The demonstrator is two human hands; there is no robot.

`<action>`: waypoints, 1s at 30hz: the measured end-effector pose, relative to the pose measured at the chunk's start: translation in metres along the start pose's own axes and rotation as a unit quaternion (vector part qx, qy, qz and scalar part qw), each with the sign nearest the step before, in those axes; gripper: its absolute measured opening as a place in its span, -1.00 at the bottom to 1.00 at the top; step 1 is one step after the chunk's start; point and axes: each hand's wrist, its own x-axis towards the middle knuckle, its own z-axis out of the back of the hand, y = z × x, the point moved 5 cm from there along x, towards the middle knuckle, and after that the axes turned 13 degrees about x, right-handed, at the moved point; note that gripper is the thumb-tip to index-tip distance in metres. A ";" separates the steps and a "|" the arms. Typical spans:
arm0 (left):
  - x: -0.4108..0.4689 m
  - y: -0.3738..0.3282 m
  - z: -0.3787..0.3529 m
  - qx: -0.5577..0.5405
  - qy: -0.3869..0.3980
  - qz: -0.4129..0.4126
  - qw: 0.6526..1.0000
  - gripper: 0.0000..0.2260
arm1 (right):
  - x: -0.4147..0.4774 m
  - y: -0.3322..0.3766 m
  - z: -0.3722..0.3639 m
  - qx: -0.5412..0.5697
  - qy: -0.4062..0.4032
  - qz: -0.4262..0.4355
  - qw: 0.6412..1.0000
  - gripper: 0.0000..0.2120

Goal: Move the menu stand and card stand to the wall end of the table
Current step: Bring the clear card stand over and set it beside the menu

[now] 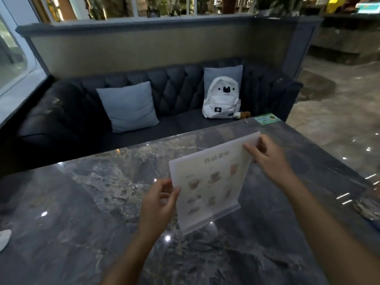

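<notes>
The menu stand (211, 179) is a clear acrylic holder with a pale sheet showing drink pictures. It stands on its base near the middle of the dark marble table (82, 202), tilted a little. My left hand (160, 204) grips its lower left edge. My right hand (265, 155) pinches its upper right corner. A small green card (266, 118) lies flat at the table's far right corner; I cannot tell whether it is the card stand.
A dark tufted sofa (174, 87) runs behind the table, holding two grey cushions (129, 105) and a white backpack (222, 99). A window wall (16, 58) is at the left. A white object (4, 238) sits at the table's left edge. Open floor lies right.
</notes>
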 end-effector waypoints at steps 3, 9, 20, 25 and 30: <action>-0.008 0.012 -0.011 0.037 0.023 0.020 0.999 -0.84 | -0.002 -0.014 -0.004 0.074 0.008 -0.008 0.997 -0.92; -0.015 0.025 -0.021 0.020 0.040 0.072 0.996 -0.77 | 0.005 -0.024 -0.012 0.122 -0.003 0.008 0.993 -0.94; -0.025 0.056 0.059 0.033 -0.080 0.180 0.980 -0.85 | 0.024 0.022 -0.114 0.201 0.103 0.060 0.972 -0.82; -0.041 0.082 0.124 0.046 -0.145 0.215 0.965 -0.92 | 0.022 0.056 -0.192 0.220 0.169 0.090 0.956 -0.80; -0.063 0.112 0.190 0.059 -0.188 0.267 0.943 -0.75 | 0.008 0.086 -0.275 0.244 0.223 0.089 0.940 -0.79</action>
